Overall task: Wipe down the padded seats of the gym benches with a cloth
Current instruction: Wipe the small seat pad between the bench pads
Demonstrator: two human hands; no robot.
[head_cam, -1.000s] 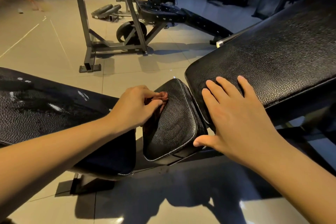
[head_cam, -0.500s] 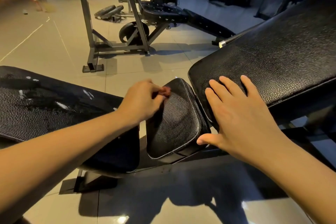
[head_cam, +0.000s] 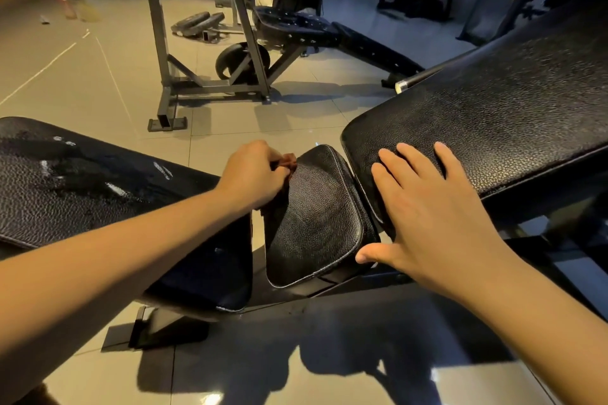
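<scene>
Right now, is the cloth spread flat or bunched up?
Bunched up: the left hand grips the cloth wadded against the small seat pad.

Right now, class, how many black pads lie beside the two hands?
3: long pad on the left, small pad in the middle, wide pad on the right. More on the far bench.

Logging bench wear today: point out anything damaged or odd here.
The long left pad has white scuffs where the black covering looks worn through, plus a darker, wet-looking patch. The small seat pad and right pad look intact.
</scene>
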